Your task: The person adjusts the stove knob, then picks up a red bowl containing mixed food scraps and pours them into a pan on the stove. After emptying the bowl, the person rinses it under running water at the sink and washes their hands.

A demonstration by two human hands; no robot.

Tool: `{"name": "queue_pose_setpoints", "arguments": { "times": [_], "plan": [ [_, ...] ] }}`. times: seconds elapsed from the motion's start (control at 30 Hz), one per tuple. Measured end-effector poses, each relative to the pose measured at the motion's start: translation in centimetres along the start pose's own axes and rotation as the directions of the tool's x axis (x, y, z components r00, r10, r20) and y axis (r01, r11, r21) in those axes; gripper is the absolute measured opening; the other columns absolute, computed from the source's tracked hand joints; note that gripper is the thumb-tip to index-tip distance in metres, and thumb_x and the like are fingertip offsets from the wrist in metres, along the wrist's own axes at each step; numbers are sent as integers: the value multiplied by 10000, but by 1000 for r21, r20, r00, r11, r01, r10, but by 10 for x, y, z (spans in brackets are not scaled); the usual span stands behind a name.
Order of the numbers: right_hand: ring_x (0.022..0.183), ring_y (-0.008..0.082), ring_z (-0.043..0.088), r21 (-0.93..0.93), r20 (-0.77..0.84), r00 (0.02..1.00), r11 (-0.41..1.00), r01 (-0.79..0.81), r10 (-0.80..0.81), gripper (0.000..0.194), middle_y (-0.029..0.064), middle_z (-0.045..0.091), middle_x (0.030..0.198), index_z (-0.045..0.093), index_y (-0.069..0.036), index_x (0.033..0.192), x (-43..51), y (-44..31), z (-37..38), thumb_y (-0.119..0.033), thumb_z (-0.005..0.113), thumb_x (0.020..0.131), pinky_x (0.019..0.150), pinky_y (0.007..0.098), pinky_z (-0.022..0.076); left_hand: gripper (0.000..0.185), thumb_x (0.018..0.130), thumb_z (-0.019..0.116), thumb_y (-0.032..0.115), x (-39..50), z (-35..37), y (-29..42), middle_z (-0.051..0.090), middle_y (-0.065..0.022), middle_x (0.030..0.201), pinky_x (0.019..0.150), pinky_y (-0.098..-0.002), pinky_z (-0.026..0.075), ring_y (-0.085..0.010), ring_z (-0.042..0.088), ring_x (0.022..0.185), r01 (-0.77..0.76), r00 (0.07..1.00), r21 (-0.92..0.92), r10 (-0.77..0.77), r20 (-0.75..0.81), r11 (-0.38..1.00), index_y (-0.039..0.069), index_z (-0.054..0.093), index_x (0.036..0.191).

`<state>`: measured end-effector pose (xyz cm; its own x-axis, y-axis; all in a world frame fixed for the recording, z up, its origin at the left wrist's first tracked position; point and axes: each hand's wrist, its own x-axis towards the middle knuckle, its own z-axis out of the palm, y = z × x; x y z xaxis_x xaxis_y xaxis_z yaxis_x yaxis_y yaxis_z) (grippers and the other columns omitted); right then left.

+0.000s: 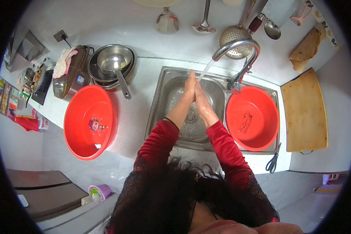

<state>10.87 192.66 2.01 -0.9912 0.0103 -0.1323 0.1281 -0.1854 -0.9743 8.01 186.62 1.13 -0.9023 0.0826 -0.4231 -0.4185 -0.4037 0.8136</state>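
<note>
Water runs from the curved chrome faucet (pixel 236 44) onto my two hands, which are pressed together above the stainless steel sink basin (pixel 175 87). My left hand (pixel 201 99) lies against the palm of my right hand (pixel 190 86), fingers pointing away from me. Neither appears to hold an object, though the space between the palms is hidden. The sink drain (pixel 191 116) shows beneath my wrists. To the right of the basin sits a red plastic tub (pixel 253 117) bearing printed writing. Another red plastic tub (pixel 87 117) stands on the counter at the left.
Stacked metal bowls and a saucepan (pixel 114 57) stand behind the left tub, beside a rice cooker (pixel 73 79) with a cloth on it. Scissors (pixel 273 161) lie at the counter's front right edge. A wooden cutting board (pixel 305 114) leans at the right. A skimmer (pixel 235 38) hangs behind the faucet.
</note>
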Motion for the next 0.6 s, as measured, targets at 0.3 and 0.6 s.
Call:
{"name": "queue_pose_setpoints", "arguments": {
  "times": [0.3,0.6],
  "plan": [
    [978,228,561,331,267,962,931,-153,63,423,134,584,1080,513,16,1180,52,19,-45,-314,411,935,830,301,461,365,973,353,334,20,-12,-42,527,-78,1009,835,-332,404,-168,499,935,-47,947,-217,113,301,975,30,464,1142],
    [1034,258,524,-104,-225,961,985,141,-162,401,129,563,1118,522,36,1144,26,44,5,-285,389,944,898,367,412,392,886,542,390,85,-28,-49,603,-75,710,513,-315,441,-178,566,593,-245,965,113,254,-71,963,32,606,739]
  ]
}}
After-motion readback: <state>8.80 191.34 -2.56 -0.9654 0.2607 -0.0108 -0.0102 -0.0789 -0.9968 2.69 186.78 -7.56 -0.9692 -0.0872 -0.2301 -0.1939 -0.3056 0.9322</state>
